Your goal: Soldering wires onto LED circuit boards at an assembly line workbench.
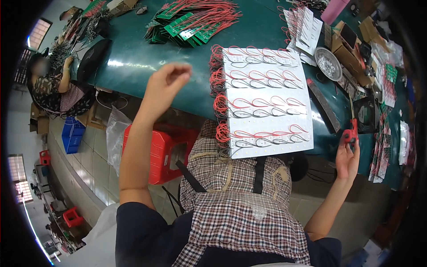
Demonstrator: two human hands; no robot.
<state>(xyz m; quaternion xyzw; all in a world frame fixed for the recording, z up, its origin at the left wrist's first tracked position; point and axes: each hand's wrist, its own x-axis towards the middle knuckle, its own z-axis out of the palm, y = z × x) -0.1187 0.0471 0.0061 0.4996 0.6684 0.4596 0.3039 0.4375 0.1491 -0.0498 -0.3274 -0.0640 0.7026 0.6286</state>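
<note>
A stack of white LED circuit boards [267,120] lies at the table's front edge, partly overhanging my lap. Rows of looped red and black wires run across the top board, and more wires bunch along its left side. My left hand [165,84] is raised to the left of the boards, fingers loosely curled and a gap between thumb and fingertips, with nothing visible in it. Off to the right, at the table edge, my right hand [348,158] has its fingers on a red-handled soldering iron [351,135], whose thin shaft points away from me.
Green circuit boards with red wires [191,26] are piled at the back of the green table [129,58]. A metal bowl [328,63], a dark bar [324,106] and cardboard boxes [353,53] sit right. A red stool [155,153] stands left; a co-worker [53,84] sits far left.
</note>
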